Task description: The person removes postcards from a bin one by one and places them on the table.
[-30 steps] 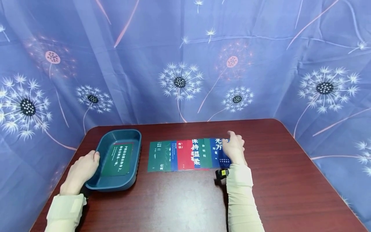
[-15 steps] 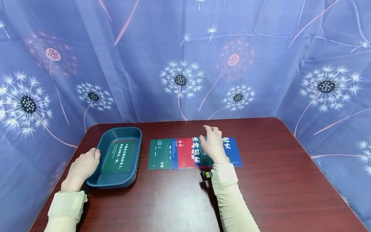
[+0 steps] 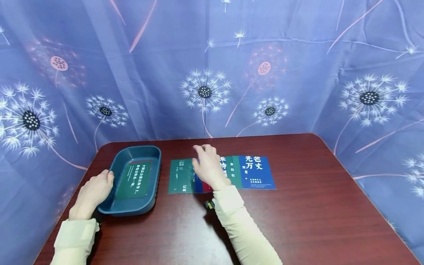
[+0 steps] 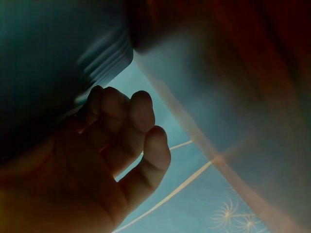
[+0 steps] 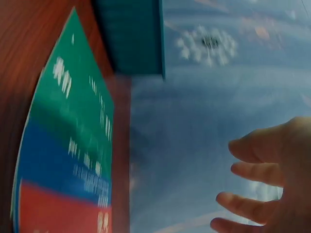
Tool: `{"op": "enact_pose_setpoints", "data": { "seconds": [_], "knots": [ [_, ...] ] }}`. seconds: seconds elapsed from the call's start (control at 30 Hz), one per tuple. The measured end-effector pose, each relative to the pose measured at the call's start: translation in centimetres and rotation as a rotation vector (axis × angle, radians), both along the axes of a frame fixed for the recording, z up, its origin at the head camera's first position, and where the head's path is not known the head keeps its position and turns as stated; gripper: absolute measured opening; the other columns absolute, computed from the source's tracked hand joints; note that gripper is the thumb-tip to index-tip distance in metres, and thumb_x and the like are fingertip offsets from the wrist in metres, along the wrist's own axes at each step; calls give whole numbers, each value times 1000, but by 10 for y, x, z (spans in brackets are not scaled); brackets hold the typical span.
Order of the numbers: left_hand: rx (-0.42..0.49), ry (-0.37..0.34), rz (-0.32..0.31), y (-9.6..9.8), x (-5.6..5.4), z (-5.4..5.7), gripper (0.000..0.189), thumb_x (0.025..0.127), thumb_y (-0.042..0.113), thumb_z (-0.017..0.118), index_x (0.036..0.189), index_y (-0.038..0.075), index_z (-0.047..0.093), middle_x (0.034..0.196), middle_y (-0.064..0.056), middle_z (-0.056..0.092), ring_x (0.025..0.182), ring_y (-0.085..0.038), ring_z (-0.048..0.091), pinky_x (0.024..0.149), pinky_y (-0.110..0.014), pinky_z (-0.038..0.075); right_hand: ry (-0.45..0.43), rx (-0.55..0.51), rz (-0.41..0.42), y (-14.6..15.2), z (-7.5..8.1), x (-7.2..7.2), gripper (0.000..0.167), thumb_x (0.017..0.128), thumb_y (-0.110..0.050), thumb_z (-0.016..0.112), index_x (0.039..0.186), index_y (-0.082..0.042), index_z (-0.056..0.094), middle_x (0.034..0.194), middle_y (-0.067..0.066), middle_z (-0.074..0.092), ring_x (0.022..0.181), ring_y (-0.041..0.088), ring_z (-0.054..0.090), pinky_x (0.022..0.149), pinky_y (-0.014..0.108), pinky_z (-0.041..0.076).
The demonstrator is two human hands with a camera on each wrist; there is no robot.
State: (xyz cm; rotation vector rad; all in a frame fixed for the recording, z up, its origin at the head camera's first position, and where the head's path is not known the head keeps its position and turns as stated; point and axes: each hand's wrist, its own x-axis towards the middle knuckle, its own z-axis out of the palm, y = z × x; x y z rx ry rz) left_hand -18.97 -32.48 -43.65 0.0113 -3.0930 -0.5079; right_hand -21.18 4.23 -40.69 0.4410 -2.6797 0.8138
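Observation:
At the left of the head view, my left hand grips the left rim of a dark teal plastic tray. In the left wrist view its fingers are curled by the tray's outer wall. Inside the tray lies a green card with white writing, a red edge showing beneath it. My right hand is over an overlapping row of printed cards, fingers spread and holding nothing. From the row, a green card shows at the left end and a blue card at the right; the hand hides part of the middle.
The dark red wooden table has rounded far corners. A blue curtain with dandelion prints hangs behind it and at both sides. The tray stands near the table's left edge, left of the card row.
My right hand has swept left along the row, from the blue card at the right end to above the red and blue cards. My left hand and the tray stay in place.

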Motion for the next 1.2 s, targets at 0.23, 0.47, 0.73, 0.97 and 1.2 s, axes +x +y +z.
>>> {"op": "enact_pose_setpoints", "data": {
  "seconds": [0.23, 0.47, 0.73, 0.97, 1.2],
  "knots": [
    [4, 11, -6, 4, -5, 0, 49, 106, 36, 25, 112, -5, 51, 106, -39, 56, 89, -55, 57, 71, -65, 43, 96, 275, 182, -51, 9, -3, 40, 95, -25, 61, 133, -13, 57, 125, 13, 54, 116, 29, 49, 88, 46, 45],
    [-1, -4, -1, -1, -1, -2, 48, 106, 35, 26, 115, -5, 50, 107, -40, 55, 89, -55, 57, 71, -65, 43, 157, 469, 311, -103, 3, 3, 35, 98, -38, 54, 127, -20, 60, 121, 7, 55, 112, 22, 48, 88, 38, 44],
    [-8, -3, 10, 0, -2, 2, 49, 106, 35, 25, 116, -6, 50, 107, -39, 55, 89, -53, 57, 72, -66, 43, 120, 556, 400, -144, -7, 1, 35, 103, -43, 44, 118, -18, 64, 118, 5, 61, 117, 21, 51, 100, 31, 41],
    [-1, 11, -2, 2, -2, 2, 47, 106, 32, 27, 116, -7, 51, 106, -39, 56, 89, -55, 57, 70, -65, 43, -19, 713, 286, -171, -24, 1, 46, 103, -51, 34, 128, -21, 58, 117, -3, 64, 107, 18, 54, 93, 30, 40],
    [-6, 14, 3, -1, 0, -1, 44, 106, 31, 28, 112, -5, 53, 105, -39, 57, 89, -55, 58, 68, -64, 44, -214, 919, 78, -192, -32, 0, 69, 95, -67, 36, 153, -30, 30, 143, -7, 49, 144, 32, 21, 113, 41, 13]
  ]
}}
